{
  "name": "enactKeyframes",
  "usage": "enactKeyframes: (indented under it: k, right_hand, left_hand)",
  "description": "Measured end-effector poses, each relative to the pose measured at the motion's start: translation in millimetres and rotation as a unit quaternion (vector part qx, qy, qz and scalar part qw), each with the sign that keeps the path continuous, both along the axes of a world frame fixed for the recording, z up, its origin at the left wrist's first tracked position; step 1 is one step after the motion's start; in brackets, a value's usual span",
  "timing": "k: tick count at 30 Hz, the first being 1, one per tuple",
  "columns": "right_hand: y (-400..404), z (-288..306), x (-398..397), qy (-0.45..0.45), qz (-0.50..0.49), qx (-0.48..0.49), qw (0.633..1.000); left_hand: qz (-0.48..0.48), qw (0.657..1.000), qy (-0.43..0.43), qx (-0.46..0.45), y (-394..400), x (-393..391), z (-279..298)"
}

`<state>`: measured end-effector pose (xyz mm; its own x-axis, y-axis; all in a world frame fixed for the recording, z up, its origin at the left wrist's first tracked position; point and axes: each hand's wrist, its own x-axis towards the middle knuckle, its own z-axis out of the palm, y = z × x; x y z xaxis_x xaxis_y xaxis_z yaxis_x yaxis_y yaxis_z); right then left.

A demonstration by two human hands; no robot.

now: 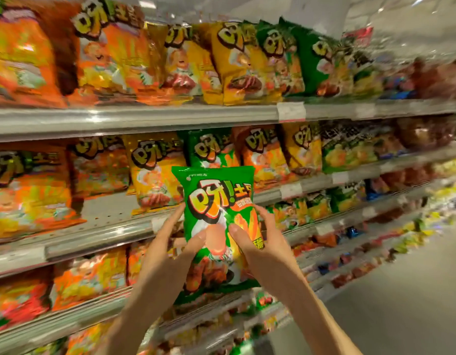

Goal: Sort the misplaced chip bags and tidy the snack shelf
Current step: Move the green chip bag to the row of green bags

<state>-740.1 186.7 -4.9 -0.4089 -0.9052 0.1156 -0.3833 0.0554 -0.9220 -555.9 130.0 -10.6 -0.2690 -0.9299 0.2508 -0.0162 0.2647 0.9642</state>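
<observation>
I hold a green chip bag (216,201) upright in front of the middle shelf (99,224). My left hand (170,242) grips its left edge, thumb on the front. On its right edge sits my right hand (257,239), thumb pressed on the front too. Behind the bag stands another green bag (211,149), between a yellow bag (155,172) and an orange bag (262,152). The upper shelf (145,119) carries orange bags (114,60), yellow bags (234,65) and green bags (316,62).
Lower shelves (68,319) hold more orange and red snack bags. Price tags (291,111) hang on the shelf rails. The aisle floor (401,290) lies to the right. The picture is blurred.
</observation>
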Motion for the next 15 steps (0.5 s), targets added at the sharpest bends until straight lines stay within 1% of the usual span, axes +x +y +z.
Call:
enactKeyframes:
  k: [5,7,10,13,15]
  right_hand:
    - [-21,3,-52,0.007,-0.01,-0.01,1.0]
    - [-33,5,-72,0.004,-0.009,-0.02,1.0]
    - [-51,12,-104,0.025,-0.013,-0.027,0.999]
    - [-70,20,-137,0.049,-0.021,-0.039,0.998]
    - [-83,22,-157,0.056,-0.034,-0.05,0.997]
  left_hand:
    - [-0.033,0.999,-0.019,-0.005,-26,-55,6]
    - [-0.029,0.999,-0.027,-0.005,-42,-75,7]
    - [-0.027,0.998,-0.041,-0.033,-61,-108,9]
    - [-0.039,0.998,-0.037,-0.035,-84,-142,15]
    - [-0.031,0.998,-0.05,-0.038,-98,-165,18]
